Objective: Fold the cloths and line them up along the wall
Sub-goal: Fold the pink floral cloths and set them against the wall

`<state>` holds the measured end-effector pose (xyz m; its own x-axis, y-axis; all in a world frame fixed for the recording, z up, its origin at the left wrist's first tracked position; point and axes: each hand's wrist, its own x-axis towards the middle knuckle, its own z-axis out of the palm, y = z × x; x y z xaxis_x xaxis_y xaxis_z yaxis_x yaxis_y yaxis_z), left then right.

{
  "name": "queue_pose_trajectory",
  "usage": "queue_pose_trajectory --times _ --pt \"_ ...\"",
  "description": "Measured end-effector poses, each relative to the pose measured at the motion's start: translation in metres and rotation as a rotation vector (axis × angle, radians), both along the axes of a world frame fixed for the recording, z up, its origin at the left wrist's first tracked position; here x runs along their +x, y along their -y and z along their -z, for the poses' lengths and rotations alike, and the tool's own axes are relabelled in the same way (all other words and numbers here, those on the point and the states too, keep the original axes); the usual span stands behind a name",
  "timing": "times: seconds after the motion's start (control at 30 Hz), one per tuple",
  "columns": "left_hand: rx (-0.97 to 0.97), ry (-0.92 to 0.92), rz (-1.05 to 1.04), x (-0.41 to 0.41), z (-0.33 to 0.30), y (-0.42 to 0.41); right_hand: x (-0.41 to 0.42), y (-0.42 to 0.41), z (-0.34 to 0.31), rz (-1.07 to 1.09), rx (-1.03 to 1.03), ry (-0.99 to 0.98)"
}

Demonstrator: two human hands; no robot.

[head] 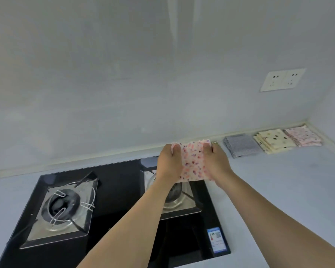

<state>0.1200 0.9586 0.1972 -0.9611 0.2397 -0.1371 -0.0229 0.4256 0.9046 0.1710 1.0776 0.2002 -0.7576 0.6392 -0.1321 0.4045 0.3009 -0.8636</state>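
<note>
A white cloth with pink and purple dots (192,161) hangs folded between my hands, above the right burner near the wall. My left hand (168,163) grips its left edge and my right hand (217,163) grips its right edge, thumbs over the top corners. Three folded cloths lie in a row along the wall to the right: a grey one (241,145), a cream one with dark dots (274,141), and a pink flowered one (303,135) in the corner.
A black glass gas hob (124,190) with two burners fills the counter below my arms. A pale counter (278,180) stretches to the right. A double wall socket (281,79) sits above the folded cloths.
</note>
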Motion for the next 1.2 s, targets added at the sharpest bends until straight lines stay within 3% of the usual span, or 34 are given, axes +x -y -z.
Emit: queue_pose_trajectory --times 0.27,0.5,0.63,0.73,0.93,1.2 --pt "0.041 0.053 0.116 -0.01 0.018 -0.129 0.017 -0.129 0.009 0.068 -0.092 0.029" --pt "0.0 0.096 0.271 -0.002 0.042 -0.301 0.044 -0.303 0.041 0.268 -0.762 0.04" --pt "-0.021 0.156 0.284 -0.003 0.064 -0.417 0.066 -0.414 0.056 0.313 -0.913 0.064" --pt "-0.036 0.184 0.266 -0.005 0.084 -0.496 0.073 -0.484 0.066 0.381 -0.899 0.102" --pt "-0.022 0.419 0.285 -0.029 0.113 -0.623 0.051 -0.6 0.08 0.626 -0.798 -0.015" --pt "-0.084 0.415 0.259 -0.072 0.164 -0.706 0.022 -0.668 0.112 0.514 -0.483 -0.028"
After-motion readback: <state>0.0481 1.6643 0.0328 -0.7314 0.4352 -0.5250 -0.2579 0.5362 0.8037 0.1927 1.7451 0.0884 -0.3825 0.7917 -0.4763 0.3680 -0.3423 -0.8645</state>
